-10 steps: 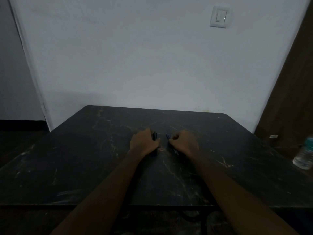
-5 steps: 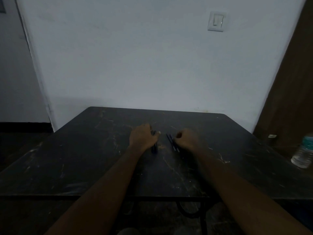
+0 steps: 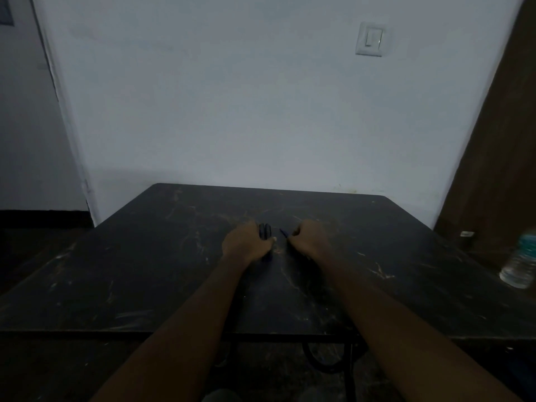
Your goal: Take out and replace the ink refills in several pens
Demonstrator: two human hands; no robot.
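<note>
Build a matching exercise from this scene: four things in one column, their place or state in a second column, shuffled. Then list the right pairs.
Things
1. left hand
2. right hand
3. water bottle
4. light switch

Place or state
A. mounted on the white wall, upper right
B. grips dark pens
C. stands at the right edge of the view
D. curled around a thin blue piece

Pairs: 1-B, 2-D, 3-C, 4-A
</note>
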